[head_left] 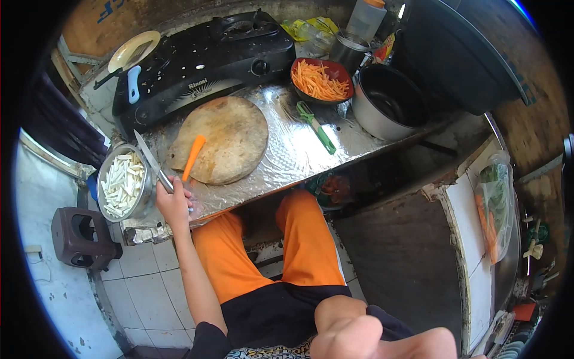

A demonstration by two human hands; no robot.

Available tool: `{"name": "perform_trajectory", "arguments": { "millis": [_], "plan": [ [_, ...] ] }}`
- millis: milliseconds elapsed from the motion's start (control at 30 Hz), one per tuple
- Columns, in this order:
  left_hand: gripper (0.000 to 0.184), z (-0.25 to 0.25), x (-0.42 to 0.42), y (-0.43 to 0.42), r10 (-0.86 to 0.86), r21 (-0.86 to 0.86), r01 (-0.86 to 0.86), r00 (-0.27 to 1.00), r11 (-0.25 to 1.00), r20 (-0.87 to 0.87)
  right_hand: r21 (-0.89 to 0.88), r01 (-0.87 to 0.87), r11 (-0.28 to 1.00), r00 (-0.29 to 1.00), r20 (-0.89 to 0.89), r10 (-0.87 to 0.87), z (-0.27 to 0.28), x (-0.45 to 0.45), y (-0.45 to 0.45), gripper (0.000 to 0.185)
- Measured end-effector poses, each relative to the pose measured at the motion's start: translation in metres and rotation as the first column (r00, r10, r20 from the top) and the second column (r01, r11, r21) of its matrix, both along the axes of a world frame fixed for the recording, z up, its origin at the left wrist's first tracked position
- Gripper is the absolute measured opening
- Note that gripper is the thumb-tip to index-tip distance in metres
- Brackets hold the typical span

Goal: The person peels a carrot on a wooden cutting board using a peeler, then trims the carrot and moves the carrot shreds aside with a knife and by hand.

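My left hand [174,203] is wrapped round the handle of a knife [153,161], its blade pointing up and away beside the round wooden board [233,140]. A piece of carrot [194,157] lies on the board's left part, its lower end past the edge near my fingers. Left of the knife stands a metal bowl [125,183] of white cut sticks. My right hand [382,344] is raised close to the camera at the bottom, away from the counter; its fingers are cut off or hidden. Behind the board are a red bowl [321,81] of carrot strips and a green peeler [315,127].
A black gas stove [203,66] holds a blue-handled tool [133,84]. At the right stand a pot [390,102] and a large dark basin [457,57]. A bag of vegetables [494,206] lies far right. A brown stool [85,237] stands on the floor at left.
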State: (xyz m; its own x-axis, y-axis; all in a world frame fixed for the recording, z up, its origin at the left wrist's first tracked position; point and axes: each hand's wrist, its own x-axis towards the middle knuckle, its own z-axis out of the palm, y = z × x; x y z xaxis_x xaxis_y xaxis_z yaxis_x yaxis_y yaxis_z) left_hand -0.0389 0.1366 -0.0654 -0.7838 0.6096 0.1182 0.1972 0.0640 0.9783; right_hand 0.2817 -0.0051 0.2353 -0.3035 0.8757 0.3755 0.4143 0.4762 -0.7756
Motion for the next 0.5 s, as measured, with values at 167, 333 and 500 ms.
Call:
{"name": "perform_trajectory", "arguments": {
  "millis": [167, 333, 500],
  "plan": [
    [0.013, 0.000, 0.003, -0.002, 0.000, 0.003, 0.000, 1.000, 1.000, 0.009, 0.034, -0.335, 0.942, 0.797, -0.523, 0.302, -0.020, -0.009, 0.035, 0.009],
    [0.012, 0.000, 0.001, -0.002, 0.001, 0.013, -0.001, 1.000, 1.000, 0.013, 0.238, -0.392, 0.889, 0.171, -0.930, 0.324, -0.041, -0.035, 0.025, 0.011],
    [0.012, 0.000, 0.003, -0.001, 0.002, 0.044, -0.003, 1.000, 0.999, 0.028, 0.058, -0.192, 0.980, 0.083, -0.994, 0.075, -0.027, -0.045, 0.013, 0.014]
  ]
}}
